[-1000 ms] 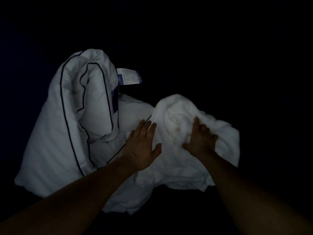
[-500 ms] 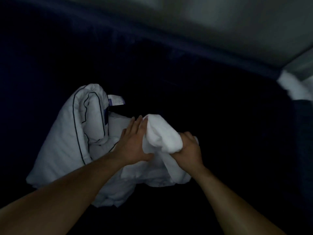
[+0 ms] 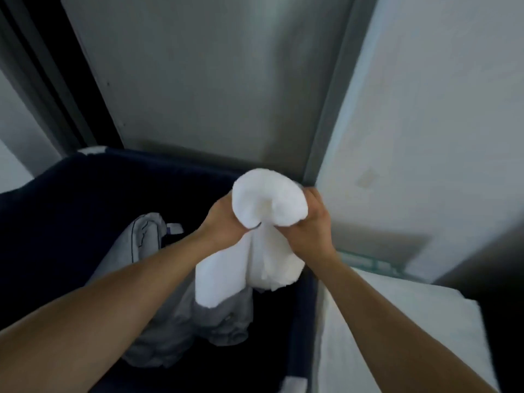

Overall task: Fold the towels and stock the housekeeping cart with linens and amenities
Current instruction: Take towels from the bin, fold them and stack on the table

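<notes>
One white towel (image 3: 269, 202) is in hand, bunched into a rounded head above with loose ends hanging below. It is held in the air over the open top of one dark navy linen bin (image 3: 85, 199). Two hands hold it. The left hand (image 3: 224, 222) and the right hand (image 3: 312, 231) close on its gathered neck from either side, each grip curled tight round the cloth.

Down in the bin lies one crumpled bundle of pale bedding with dark piping (image 3: 150, 239), with one small label (image 3: 174, 228) sticking out beside it. The left forearm crosses over the bundle and the hanging towel covers its right part.

Behind the bin stands a grey metal panel (image 3: 212, 80), with a white wall (image 3: 439, 109) to its right. One flat white cloth (image 3: 397, 321) lies just right of the bin, partly under the right forearm.

The fingertips of both hands are buried in the towel. The label's print is too blurred to read, and a dark shape at the right edge cannot be made out.
</notes>
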